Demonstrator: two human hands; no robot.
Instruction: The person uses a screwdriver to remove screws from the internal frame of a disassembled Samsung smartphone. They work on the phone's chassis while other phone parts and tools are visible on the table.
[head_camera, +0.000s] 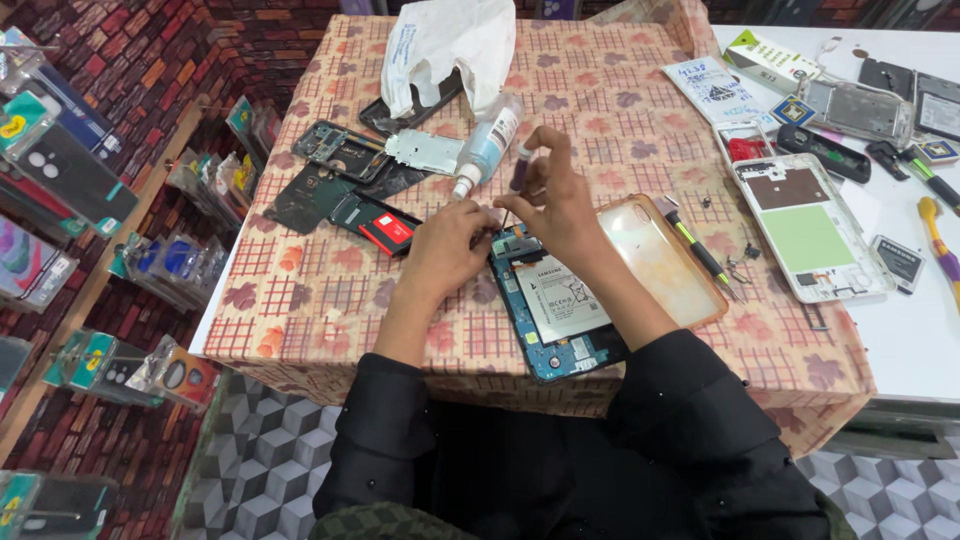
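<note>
An opened phone (560, 310) with its white battery showing lies on the patterned tablecloth (300, 300) near the front edge. My left hand (447, 248) rests on the phone's upper left corner and steadies it. My right hand (553, 195) is just above the phone's top end and grips a small screwdriver (519, 172) with a purple handle, tip pointing down at the phone. A clear orange-tinted phone case (665, 262) lies right beside the phone.
A small bottle (487, 147), a white plastic bag (445, 45) and several dark phone parts (345, 175) lie behind my hands. Another screwdriver (697, 250) sits on the case. More opened phones (808, 230) and tools cover the white table at right. Packaged cases hang at left.
</note>
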